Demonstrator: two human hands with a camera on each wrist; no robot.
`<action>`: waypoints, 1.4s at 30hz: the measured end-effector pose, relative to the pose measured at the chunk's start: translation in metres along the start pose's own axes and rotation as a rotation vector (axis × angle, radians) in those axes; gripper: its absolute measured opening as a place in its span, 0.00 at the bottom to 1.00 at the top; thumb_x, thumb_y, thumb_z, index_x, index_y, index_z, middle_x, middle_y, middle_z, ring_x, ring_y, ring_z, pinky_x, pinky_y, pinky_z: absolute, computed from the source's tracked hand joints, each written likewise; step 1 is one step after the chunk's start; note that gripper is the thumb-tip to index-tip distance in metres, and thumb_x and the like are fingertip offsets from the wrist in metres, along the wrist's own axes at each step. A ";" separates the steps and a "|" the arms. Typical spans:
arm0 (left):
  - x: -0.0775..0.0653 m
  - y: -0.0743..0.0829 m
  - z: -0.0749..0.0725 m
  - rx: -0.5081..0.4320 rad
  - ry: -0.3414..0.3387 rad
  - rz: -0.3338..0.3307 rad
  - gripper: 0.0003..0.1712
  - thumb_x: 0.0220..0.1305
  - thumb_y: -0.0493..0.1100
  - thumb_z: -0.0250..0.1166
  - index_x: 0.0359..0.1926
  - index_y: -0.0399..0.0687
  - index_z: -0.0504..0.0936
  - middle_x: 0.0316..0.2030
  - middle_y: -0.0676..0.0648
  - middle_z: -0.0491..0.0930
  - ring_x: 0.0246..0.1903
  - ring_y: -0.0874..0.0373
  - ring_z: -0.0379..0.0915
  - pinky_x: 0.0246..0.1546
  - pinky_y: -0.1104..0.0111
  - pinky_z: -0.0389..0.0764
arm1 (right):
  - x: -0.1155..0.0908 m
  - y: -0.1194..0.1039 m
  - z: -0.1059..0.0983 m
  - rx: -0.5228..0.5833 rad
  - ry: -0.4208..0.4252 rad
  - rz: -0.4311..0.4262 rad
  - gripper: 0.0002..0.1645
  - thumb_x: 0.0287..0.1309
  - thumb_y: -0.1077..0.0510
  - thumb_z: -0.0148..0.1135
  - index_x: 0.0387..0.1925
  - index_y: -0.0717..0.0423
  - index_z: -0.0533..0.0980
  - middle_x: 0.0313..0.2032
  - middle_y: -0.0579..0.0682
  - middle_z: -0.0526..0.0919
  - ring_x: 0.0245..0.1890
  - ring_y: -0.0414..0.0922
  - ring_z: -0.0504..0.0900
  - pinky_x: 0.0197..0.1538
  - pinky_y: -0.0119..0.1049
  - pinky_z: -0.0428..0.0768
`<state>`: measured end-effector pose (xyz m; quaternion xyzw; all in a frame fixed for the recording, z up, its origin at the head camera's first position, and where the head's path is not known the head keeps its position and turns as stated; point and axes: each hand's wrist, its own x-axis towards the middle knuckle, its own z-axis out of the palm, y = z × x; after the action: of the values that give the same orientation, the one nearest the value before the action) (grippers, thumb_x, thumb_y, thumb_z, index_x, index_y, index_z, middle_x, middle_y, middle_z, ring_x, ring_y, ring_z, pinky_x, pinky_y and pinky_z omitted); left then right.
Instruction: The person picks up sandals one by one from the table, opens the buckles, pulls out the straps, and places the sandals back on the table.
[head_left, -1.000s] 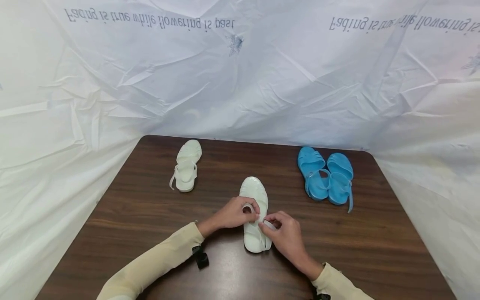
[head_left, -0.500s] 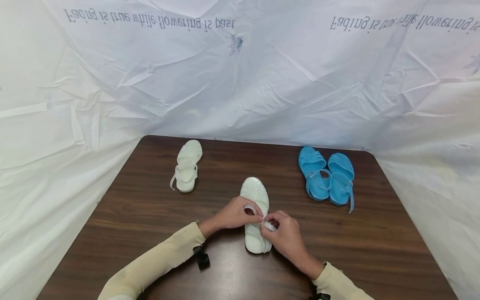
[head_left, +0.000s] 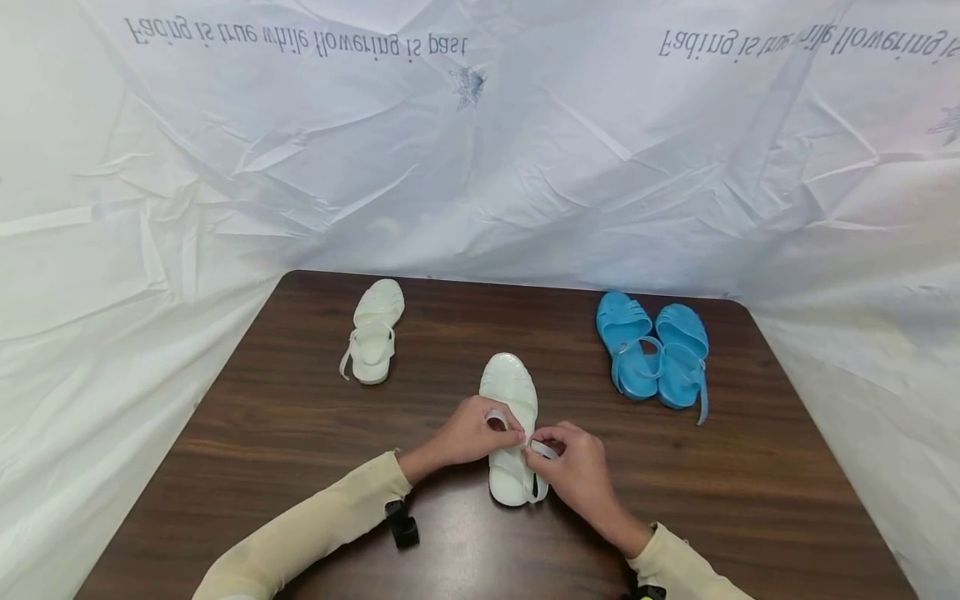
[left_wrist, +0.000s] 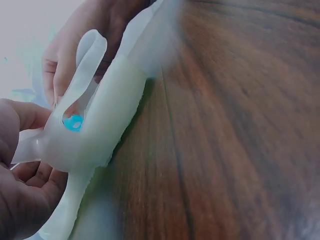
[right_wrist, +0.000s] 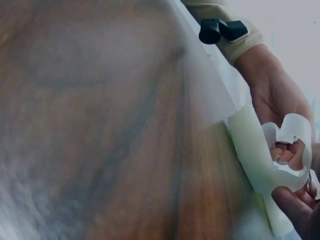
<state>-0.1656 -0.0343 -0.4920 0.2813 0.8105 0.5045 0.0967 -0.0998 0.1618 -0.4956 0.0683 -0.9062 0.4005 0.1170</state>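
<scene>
A white jelly sandal (head_left: 508,379) lies sole down on the wooden table, toe pointing away. My left hand (head_left: 472,435) reaches over it from the left, finger and thumb pinching its ankle strap. A curved piece of strap (head_left: 496,415) shows inside that hand. From the right, my right hand (head_left: 579,468) pinches the strap too, with a pale strap part (head_left: 543,450) between thumb and forefinger. The fingertips of both hands nearly meet above the sandal. In the right wrist view the strap (right_wrist: 300,127) stands up in a loop; the fingers partly hide the buckle area.
The matching white sandal (head_left: 378,321) lies at the back left with its strap loose. Two blue sandals (head_left: 626,342) sit side by side at the back right. The brown table (head_left: 300,417) is bordered by white plastic sheeting (head_left: 525,167).
Both hands stay over the sandal with small finger movements. The fingertips came together, then parted slightly as the right hand shifted right, and the strap by the heel now bows outward.
</scene>
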 end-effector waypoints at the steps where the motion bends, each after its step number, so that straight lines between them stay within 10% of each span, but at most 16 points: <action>1: 0.000 0.001 0.000 0.000 0.002 -0.003 0.03 0.62 0.43 0.74 0.30 0.54 0.91 0.21 0.60 0.82 0.19 0.71 0.67 0.24 0.75 0.71 | 0.000 0.000 0.000 0.002 0.003 0.002 0.08 0.46 0.61 0.81 0.29 0.49 0.87 0.27 0.38 0.82 0.27 0.33 0.80 0.32 0.28 0.80; 30: 0.001 -0.005 0.003 -0.058 0.011 0.014 0.05 0.62 0.37 0.69 0.29 0.49 0.85 0.29 0.54 0.83 0.25 0.67 0.74 0.28 0.74 0.75 | -0.002 0.007 0.000 0.079 0.042 -0.005 0.08 0.47 0.58 0.82 0.27 0.49 0.87 0.27 0.39 0.82 0.26 0.31 0.80 0.30 0.28 0.80; 42: 0.004 -0.001 0.000 -0.039 -0.106 -0.001 0.08 0.65 0.53 0.71 0.32 0.60 0.89 0.29 0.63 0.85 0.28 0.71 0.76 0.32 0.75 0.77 | 0.001 0.004 -0.004 0.089 -0.012 0.030 0.07 0.48 0.58 0.81 0.26 0.47 0.87 0.26 0.40 0.82 0.24 0.32 0.80 0.29 0.28 0.80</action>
<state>-0.1694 -0.0329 -0.4925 0.3053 0.7944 0.5046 0.1452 -0.1008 0.1671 -0.4959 0.0621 -0.8890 0.4420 0.1023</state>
